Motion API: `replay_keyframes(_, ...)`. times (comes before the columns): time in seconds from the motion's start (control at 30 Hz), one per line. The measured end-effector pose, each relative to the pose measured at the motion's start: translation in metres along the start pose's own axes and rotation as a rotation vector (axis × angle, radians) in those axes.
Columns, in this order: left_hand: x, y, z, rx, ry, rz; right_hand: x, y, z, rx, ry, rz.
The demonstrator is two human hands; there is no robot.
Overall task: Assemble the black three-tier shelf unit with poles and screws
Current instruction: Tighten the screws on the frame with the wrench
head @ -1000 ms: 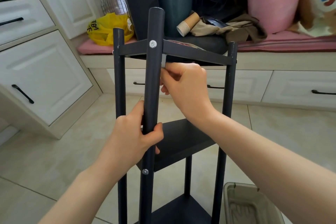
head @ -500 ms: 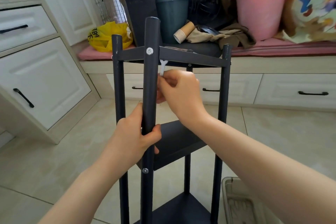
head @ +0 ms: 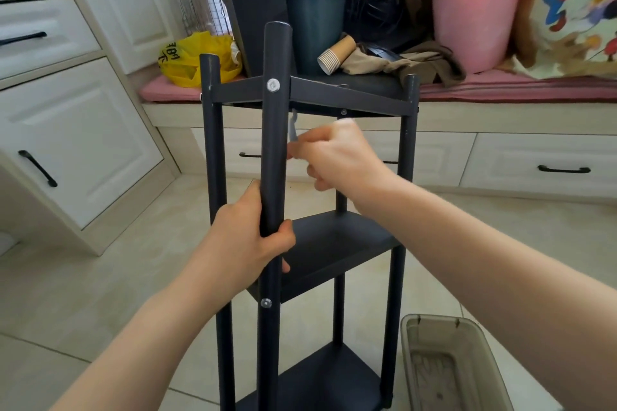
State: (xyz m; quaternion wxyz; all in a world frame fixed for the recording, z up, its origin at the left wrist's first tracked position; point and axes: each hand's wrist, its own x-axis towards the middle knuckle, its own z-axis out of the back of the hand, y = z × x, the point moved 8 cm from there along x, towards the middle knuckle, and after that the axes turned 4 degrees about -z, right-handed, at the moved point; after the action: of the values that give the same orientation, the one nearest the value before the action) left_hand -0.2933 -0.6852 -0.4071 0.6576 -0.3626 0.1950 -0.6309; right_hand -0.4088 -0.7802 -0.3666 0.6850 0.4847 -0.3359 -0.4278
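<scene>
Standing on a pale tile floor [head: 83, 277] is the black shelf [head: 334, 243], close in front of the person. It has three flat tiers and four poles. The left hand [head: 243, 243] is wrapped tight round the front pole [head: 275, 143], just above the middle tier. The right hand [head: 337, 157] is curled and pinches a small silver key [head: 293, 130] beside that pole; the key's top end is up by the underside of the top tier. A shiny screw [head: 273, 85] sits in the pole at the top tier, and a lower screw [head: 265, 303] sits at the middle tier.

A clear tub [head: 447, 364] lies on the floor just right of the shelf. White drawers [head: 76, 137] with black handles stand on the left, and more run along the back under a bench [head: 500, 117]. A pink cushion [head: 500, 90] covers the bench top, and it is piled with stuff: a wire basket [head: 200, 3], a yellow bag [head: 197, 60], a tall black box [head: 257, 10], a dark bin [head: 315, 30], paper cups [head: 335, 53] lying on their side, a brown cloth [head: 410, 62] and a pink bucket [head: 474, 17]. Far right is a cartoon cloth [head: 581, 3].

The yellow bag has big black marks on it, but I cannot read them. The black box has small white writing at its top — too blurry to read — with a pink sticker and a white ring next to it.
</scene>
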Motion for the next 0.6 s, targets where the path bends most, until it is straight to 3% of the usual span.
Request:
replay_keyframes(0.13,-0.003,-0.001,0.0,0.023,-0.009,0.016,0.003,0.013,0.007,0.064,-0.024,0.046)
replay_keyframes(0.33,-0.003,-0.001,0.003,0.033,-0.014,0.028,0.002,0.026,0.015,-0.043,-0.087,0.195)
replay_keyframes(0.6,-0.006,0.002,0.004,0.053,0.006,0.031,0.002,0.025,0.002,0.097,-0.019,0.26)
